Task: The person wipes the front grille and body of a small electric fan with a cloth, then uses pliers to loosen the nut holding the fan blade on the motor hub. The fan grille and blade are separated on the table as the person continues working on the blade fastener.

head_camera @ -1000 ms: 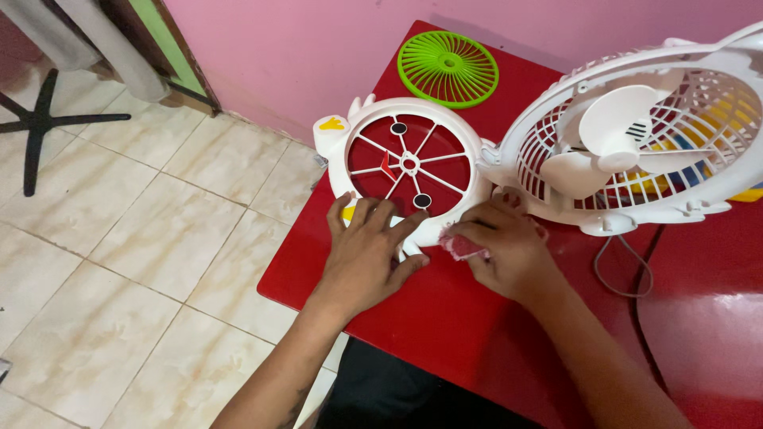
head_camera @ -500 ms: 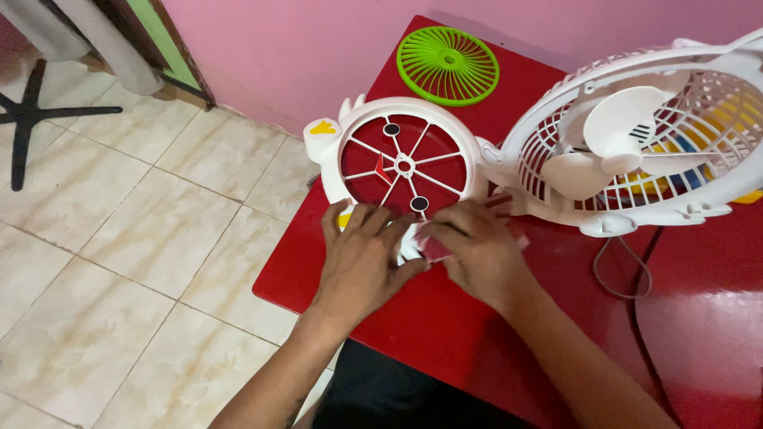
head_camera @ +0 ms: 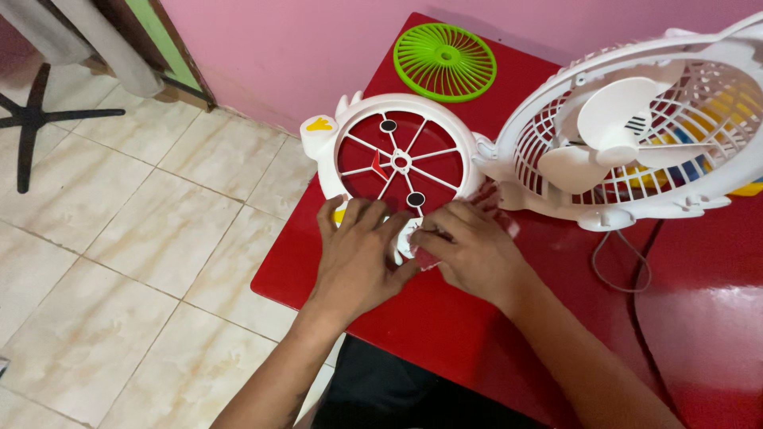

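Observation:
A white round fan frame (head_camera: pixel 395 107) with thin spokes lies flat on the red table (head_camera: pixel 445 334). My left hand (head_camera: pixel 359 253) rests on the frame's near rim, fingers spread over it. My right hand (head_camera: pixel 470 248) sits beside it, fingers curled on a small pink-red piece at the frame's lower right edge. The two hands touch at the rim. What lies under the fingers is hidden.
A large white fan with cage and blades (head_camera: pixel 636 135) lies to the right, its thin cord (head_camera: pixel 620 262) looping on the table. A green round grille (head_camera: pixel 444 62) sits at the back near the pink wall. Tiled floor (head_camera: pixel 135 262) lies left, with a black chair base (head_camera: pixel 32 119).
My right hand has slid left along the frame's rim until it meets my left hand. The frame has shifted a little.

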